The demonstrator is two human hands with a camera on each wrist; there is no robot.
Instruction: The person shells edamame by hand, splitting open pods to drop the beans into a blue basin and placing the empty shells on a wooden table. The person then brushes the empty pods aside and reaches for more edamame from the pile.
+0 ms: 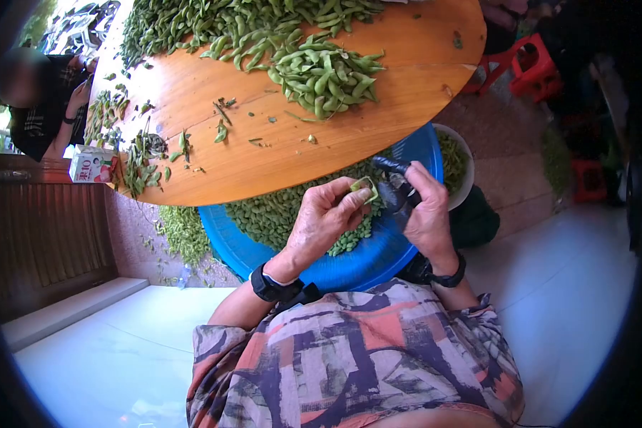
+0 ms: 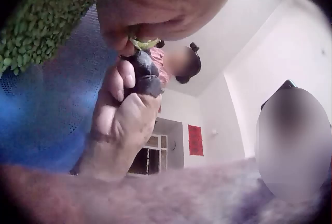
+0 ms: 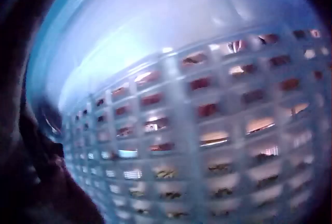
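Note:
My left hand pinches a split green pod between thumb and fingers above a blue basin. Black covers wrap two digits of my right hand; its forefinger reaches out, apart from the other covered digit. In the left wrist view the split pod lies between my left fingertips and the black-covered digits of my right hand, which appear to touch it. Shelled green beans fill much of the basin. The right wrist view shows basket lattice, with neither hand clearly visible.
A wooden table bears heaped pods, loose leaves and a carton. A pale bowl stands right of the basin, and empty-looking hulls lie on the floor. Red stools and a seated person are farther off.

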